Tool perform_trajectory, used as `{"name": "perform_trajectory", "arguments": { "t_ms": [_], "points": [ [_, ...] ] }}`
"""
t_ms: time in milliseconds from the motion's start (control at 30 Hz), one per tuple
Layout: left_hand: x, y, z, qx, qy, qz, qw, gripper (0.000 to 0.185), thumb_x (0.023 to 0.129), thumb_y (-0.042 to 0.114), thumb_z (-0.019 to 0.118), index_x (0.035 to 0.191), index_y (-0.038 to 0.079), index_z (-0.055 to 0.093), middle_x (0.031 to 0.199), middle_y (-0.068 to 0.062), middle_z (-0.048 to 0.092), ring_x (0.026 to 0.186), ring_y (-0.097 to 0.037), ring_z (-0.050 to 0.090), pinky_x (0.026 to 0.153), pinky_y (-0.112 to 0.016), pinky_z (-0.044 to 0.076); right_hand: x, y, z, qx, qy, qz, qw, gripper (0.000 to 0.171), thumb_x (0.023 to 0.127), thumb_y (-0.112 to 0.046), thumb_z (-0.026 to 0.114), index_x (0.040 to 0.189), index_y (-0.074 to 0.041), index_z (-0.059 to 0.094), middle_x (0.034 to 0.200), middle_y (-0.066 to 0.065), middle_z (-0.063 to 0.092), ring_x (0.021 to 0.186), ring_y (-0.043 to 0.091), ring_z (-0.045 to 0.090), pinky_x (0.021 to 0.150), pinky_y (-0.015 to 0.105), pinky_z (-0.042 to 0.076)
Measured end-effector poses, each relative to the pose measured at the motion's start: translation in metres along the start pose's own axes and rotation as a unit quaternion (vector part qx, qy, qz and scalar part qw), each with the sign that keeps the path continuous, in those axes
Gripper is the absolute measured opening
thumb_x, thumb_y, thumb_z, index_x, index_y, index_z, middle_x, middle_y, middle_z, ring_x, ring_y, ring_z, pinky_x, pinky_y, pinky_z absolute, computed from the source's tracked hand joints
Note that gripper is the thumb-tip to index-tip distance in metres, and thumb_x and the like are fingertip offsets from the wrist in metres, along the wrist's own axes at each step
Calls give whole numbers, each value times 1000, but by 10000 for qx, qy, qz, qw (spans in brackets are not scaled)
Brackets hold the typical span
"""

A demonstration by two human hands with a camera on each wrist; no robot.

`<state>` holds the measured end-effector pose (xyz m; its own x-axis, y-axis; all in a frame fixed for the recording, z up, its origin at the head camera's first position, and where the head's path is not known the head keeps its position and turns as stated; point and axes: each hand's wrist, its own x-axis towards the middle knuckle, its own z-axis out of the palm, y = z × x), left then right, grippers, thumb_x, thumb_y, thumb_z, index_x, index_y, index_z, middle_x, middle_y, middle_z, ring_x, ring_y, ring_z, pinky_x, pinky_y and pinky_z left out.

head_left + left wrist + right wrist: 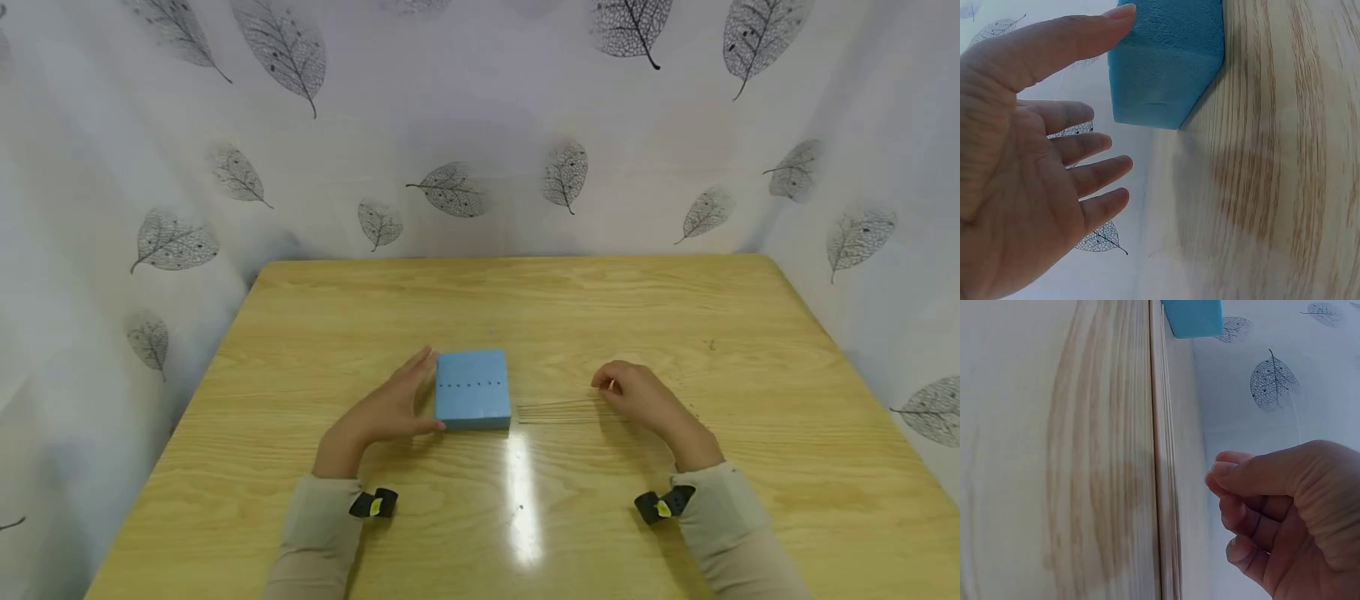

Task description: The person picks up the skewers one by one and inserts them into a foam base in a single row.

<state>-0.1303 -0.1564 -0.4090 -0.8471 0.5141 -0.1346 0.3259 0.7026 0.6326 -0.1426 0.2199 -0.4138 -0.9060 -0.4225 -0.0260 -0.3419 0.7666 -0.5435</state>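
Note:
A square blue foam block (472, 396) with a row of small dark marks across its top lies on the table. At its left side is my left hand (390, 404), fingers spread. The thumb (1085, 47) meets the block's near left edge, and the other fingers extend along the far left side. Several thin sticks (562, 412) lie side by side to the right of the block. Just above their right end hovers my right hand (637, 396). Its thumb and index finger meet at the tips (1219, 472), and nothing shows between them.
The wooden table (510, 308) has a bright reflection near its front. A white curtain (495, 100) with leaf prints hangs behind and at both sides. Black bands (375, 503) sit at both wrists.

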Motion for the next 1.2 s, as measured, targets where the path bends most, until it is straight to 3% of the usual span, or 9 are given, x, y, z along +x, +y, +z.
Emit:
{"name": "perform_trajectory", "arguments": {
  "t_ms": [633, 1200],
  "points": [
    [4, -6, 6, -121, -23, 159, 9998, 94, 78, 26, 78, 149, -1, 21, 157, -17, 12, 143, -33, 13, 113, -49, 21, 10, 7, 9, -213, -137, -51, 9997, 9, 86, 3, 60, 89, -3, 66, 85, 5, 64, 75, 18, 56, 68, 37, 49],
    [4, 1, 8, -247, 17, 29, 9997, 90, 79, 20, 76, 148, -4, 22, 156, -20, 13, 142, -35, 16, 112, -50, 22, 15, 9, 13, -167, -249, -330, 9990, 14, 84, 7, 58, 86, -4, 66, 84, 4, 65, 76, 17, 57, 68, 37, 50]
  ]
}}
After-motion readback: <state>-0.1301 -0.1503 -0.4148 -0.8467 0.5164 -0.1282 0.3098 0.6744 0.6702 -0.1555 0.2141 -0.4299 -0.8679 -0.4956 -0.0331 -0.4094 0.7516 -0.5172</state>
